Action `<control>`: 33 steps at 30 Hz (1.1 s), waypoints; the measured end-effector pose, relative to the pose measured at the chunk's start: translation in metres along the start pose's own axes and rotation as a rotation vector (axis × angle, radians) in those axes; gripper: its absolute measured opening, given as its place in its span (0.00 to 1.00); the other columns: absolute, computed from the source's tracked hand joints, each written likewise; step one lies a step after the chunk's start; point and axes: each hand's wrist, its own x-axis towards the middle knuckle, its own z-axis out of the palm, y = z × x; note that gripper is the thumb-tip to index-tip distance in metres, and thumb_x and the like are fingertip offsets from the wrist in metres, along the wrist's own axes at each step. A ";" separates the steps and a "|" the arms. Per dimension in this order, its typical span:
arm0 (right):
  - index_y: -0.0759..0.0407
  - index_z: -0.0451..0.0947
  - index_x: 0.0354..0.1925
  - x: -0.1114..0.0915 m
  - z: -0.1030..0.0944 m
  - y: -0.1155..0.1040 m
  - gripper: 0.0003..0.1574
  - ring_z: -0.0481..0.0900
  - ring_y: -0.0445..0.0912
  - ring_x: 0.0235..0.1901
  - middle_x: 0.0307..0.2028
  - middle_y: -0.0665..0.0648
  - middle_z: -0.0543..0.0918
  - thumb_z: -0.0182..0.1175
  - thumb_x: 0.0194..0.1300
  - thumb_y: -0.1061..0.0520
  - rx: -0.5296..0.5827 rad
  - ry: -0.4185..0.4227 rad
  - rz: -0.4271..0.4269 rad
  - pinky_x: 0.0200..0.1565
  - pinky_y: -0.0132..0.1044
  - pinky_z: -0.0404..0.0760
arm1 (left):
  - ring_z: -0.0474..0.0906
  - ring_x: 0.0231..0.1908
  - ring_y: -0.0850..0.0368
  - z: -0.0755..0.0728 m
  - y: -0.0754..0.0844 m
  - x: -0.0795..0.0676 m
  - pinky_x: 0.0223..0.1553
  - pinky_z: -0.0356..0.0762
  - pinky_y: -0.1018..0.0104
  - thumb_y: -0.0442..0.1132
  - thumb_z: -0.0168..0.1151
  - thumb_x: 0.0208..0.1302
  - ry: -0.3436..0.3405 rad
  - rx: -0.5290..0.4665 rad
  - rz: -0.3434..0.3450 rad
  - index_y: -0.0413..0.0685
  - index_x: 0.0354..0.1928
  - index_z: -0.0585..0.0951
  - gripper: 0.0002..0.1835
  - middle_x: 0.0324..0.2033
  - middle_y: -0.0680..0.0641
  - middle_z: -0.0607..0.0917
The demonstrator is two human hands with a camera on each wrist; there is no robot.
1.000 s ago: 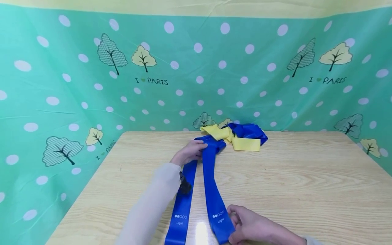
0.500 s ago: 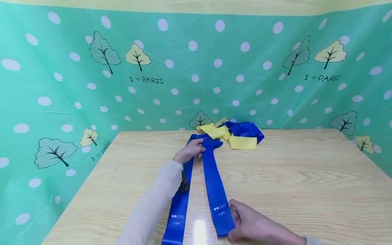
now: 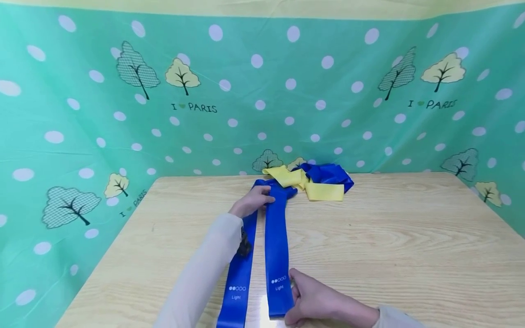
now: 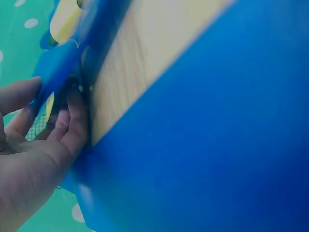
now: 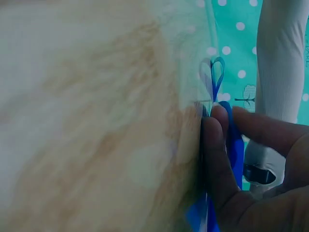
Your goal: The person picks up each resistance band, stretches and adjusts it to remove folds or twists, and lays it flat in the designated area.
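Two long blue resistance-band strips lie side by side on the table, each printed "Light" near its close end. My left hand (image 3: 254, 200) pinches the far part of the right blue band (image 3: 276, 246), and in the left wrist view the band (image 4: 63, 72) passes between thumb and fingers. At the close end of that same strip, my right hand (image 3: 316, 298) holds its right corner between thumb and fingers. The left blue band (image 3: 237, 287) runs partly beneath my left forearm. Whether the two strips join at the far end is hard to see.
Behind my left hand, a yellow band (image 3: 325, 192) lies crumpled against a heap of blue band (image 3: 331, 176) near the table's back edge. A green dotted cloth (image 3: 328, 114) hangs behind and to the left. A dark wrist-worn device (image 3: 244, 243) sits under my left wrist.
My right hand has swung the close end of the right blue band leftward, so the strip now lies straighter and nearer the left one. My left hand stays at the far part.
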 end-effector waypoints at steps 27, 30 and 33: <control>0.64 0.66 0.36 -0.002 0.011 0.001 0.24 0.72 0.41 0.16 0.18 0.54 0.75 0.66 0.41 0.73 -0.017 0.013 0.031 0.18 0.26 0.70 | 0.63 0.23 0.59 -0.004 0.001 -0.013 0.31 0.72 0.65 0.32 0.54 0.67 0.015 -0.090 -0.181 0.47 0.23 0.62 0.16 0.20 0.53 0.62; 0.63 0.67 0.35 -0.002 0.011 0.000 0.20 0.74 0.41 0.15 0.16 0.54 0.78 0.67 0.46 0.69 -0.044 0.012 0.043 0.18 0.27 0.72 | 0.72 0.30 0.56 -0.005 0.003 -0.015 0.36 0.80 0.63 0.36 0.55 0.68 0.046 -0.012 -0.181 0.47 0.26 0.65 0.13 0.26 0.51 0.67; 0.64 0.67 0.35 -0.001 0.010 0.000 0.18 0.75 0.41 0.14 0.16 0.56 0.80 0.66 0.49 0.69 -0.041 0.011 0.038 0.17 0.27 0.74 | 0.73 0.28 0.56 -0.006 0.006 -0.017 0.34 0.81 0.63 0.38 0.55 0.69 0.065 0.062 -0.162 0.49 0.24 0.65 0.15 0.24 0.51 0.67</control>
